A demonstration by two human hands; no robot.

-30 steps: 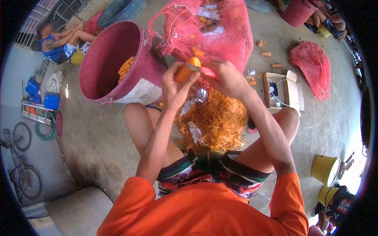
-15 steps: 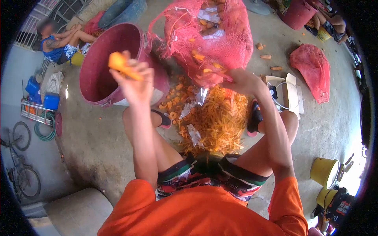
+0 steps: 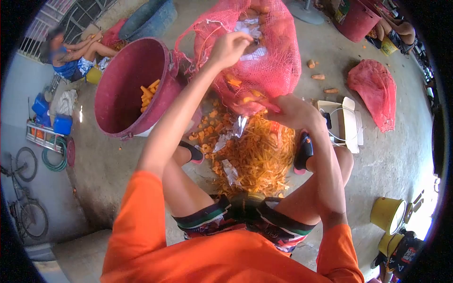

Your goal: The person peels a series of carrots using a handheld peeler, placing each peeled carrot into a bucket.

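Note:
My left hand (image 3: 231, 48) reaches over the red mesh sack (image 3: 283, 52), fingers bent together near its opening; whether anything is between them is too small to tell. My right hand (image 3: 293, 111) grips the sack's lower edge, the mesh bunched in its fingers. Carrots and crumpled paper (image 3: 252, 29) show inside the sack. Below it, between my feet, lies a heap of orange peelings (image 3: 264, 155) with cut carrot ends (image 3: 210, 127) at its left. Several peeled carrots (image 3: 148, 94) rest in the large red tub (image 3: 118, 80) to the left.
An open white box (image 3: 347, 125) with a cable stands right of my foot. Loose carrots (image 3: 318, 77) and another red sack (image 3: 373, 94) lie beyond it. Yellow buckets (image 3: 388, 214) are at the lower right. Two people sit at the upper left and upper right, near tubs.
My left hand has moved right from beside the tub to the sack and no longer holds the peeled carrot. Peeled carrots now show in the tub. My right hand stays on the sack.

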